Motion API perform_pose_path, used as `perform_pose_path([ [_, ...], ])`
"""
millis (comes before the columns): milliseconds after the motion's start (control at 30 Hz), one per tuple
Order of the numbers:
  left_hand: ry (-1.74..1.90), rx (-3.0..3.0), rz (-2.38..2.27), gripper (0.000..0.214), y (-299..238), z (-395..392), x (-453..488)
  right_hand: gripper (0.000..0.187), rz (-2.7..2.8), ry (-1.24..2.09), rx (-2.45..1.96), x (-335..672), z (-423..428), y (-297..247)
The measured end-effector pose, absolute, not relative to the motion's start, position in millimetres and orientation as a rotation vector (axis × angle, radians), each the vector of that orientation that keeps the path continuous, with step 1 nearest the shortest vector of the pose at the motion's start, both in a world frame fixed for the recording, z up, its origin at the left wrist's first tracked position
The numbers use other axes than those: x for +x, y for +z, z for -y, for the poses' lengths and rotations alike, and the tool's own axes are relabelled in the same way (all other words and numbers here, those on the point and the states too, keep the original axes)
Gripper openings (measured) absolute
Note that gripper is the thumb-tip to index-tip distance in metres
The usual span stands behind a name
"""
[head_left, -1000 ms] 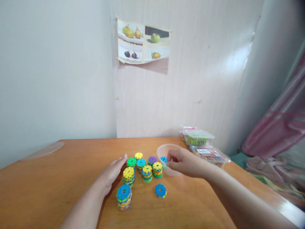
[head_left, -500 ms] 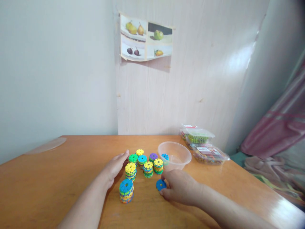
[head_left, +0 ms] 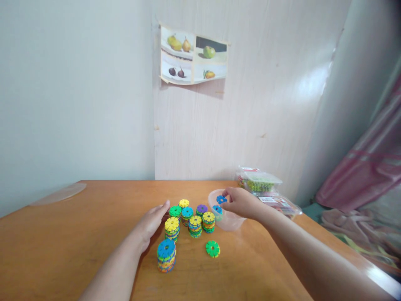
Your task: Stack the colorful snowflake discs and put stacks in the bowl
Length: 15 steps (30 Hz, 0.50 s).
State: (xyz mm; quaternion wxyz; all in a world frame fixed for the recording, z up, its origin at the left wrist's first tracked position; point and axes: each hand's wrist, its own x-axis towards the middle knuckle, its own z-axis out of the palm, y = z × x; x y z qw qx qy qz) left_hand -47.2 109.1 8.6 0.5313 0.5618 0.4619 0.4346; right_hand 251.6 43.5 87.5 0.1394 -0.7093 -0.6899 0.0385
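My right hand point(head_left: 239, 202) pinches a blue notched disc point(head_left: 221, 199) over the clear plastic bowl point(head_left: 230, 223), where another blue disc lies inside. My left hand point(head_left: 152, 223) rests flat on the wooden table point(head_left: 78, 234), fingers stretched toward several short stacks of coloured discs point(head_left: 194, 225). A taller stack with a blue top point(head_left: 166, 255) stands nearest me. A single green disc point(head_left: 212, 248) lies alone on the table in front of the bowl.
Two clear lidded plastic boxes point(head_left: 259, 180) with coloured pieces sit at the table's back right by the wall. A clear lid point(head_left: 59, 193) lies at the far left. Pink cloth hangs beyond the table's right edge. Fruit pictures are taped on the wall.
My right hand lifted the blue disc off the table and carried it back over the bowl, uncovering a green disc beneath. The left hand stayed put.
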Motion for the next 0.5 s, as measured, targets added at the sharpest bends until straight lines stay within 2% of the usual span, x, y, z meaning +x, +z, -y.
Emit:
perform_pose_path([
  [100, 1.042, 1.346, -1.081, 0.056, 7.7, -109.7, -48.1, 0.042, 2.038, 0.128, -2.101, 252.5, -59.5, 77.9],
  [267, 1.069, 1.359, -1.08, 0.058, 6.4, -110.7, -49.1, 0.051, 1.999, 0.158, -2.043, 247.5, -55.4, 78.4],
  [400, 1.064, 1.348, -1.083, 0.058, 6.3, -110.5, -48.9, 0.026, 1.964, 0.186, -1.863, 241.4, -22.7, 85.2],
  [500, 1.066, 1.337, -1.095, 0.056, 7.8, -109.6, -47.9, 0.02, 2.117, 0.314, -1.7, 232.1, 9.5, 79.9],
])
